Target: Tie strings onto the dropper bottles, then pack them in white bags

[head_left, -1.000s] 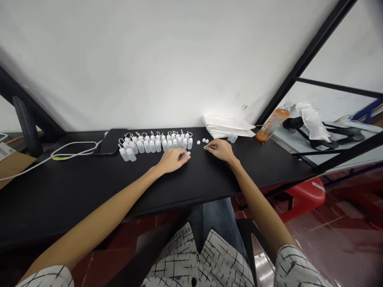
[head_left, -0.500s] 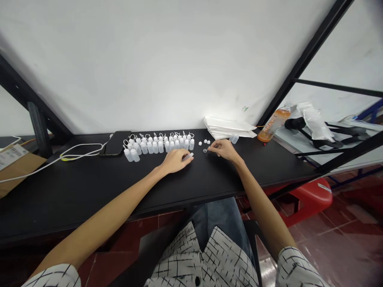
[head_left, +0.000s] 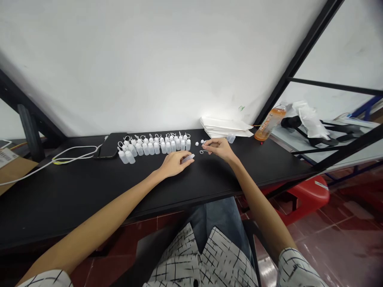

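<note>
Dropper bottle [head_left: 188, 158], light plastic best held by its body, sits gripped in my left hand [head_left: 174, 164], my right hand [head_left: 219, 148] pinching a flimsy loop [head_left: 204, 151].

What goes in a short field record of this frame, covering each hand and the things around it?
Left hand: holds a small white plastic dropper bottle, lying on its side
Right hand: pinches a small white loop
Nearby: row of capped dropper bottles; loose white caps
Surface: black bench
Also present: smartphone, stack of white paper sheets, orange drink bottle
</note>
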A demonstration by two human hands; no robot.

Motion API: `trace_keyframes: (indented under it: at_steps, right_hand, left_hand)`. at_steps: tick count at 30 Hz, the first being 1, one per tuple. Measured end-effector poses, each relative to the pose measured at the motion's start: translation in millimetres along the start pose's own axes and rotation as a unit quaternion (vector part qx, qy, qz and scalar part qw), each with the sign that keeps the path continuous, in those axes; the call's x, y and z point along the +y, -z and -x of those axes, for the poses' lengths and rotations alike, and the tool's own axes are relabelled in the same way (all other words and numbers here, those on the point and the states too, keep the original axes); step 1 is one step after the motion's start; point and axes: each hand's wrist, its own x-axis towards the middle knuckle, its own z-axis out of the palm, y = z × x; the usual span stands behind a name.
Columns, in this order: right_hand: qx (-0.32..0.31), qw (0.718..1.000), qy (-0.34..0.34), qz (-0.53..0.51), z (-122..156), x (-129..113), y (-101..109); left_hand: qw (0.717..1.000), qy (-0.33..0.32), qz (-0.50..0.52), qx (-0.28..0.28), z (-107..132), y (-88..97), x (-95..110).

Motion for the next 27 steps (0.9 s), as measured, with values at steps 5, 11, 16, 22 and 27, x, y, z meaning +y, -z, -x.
trace_keyframes:
  at_steps: [5, 11, 16, 22, 27]
  right_hand:
    - [-0.062, 0.998, 0.006, 0.011, 11, -13, -14]
    - [-0.099, 0.995, 0.0, -0.004, 14, -15, -23]
    - [-0.124, 0.992, 0.005, -0.003, 20, -13, -25]
    - [-0.113, 0.994, 0.001, -0.001, 24, -11, -29]
    - [-0.113, 0.993, -0.011, -0.006, 24, -13, -29]
  left_hand:
    - [1.0, 0.016, 0.01, 0.005, 0, -1.6, 1]
    - [1.0, 0.019, -0.004, -0.005, 1, -0.7, 3]
    - [1.0, 0.018, -0.014, -0.01, 1, -2.3, 2]
    - [0.999, 0.013, -0.029, -0.015, 2, -3.5, 1]
    - [0.999, 0.003, -0.036, -0.022, 2, -2.5, 2]
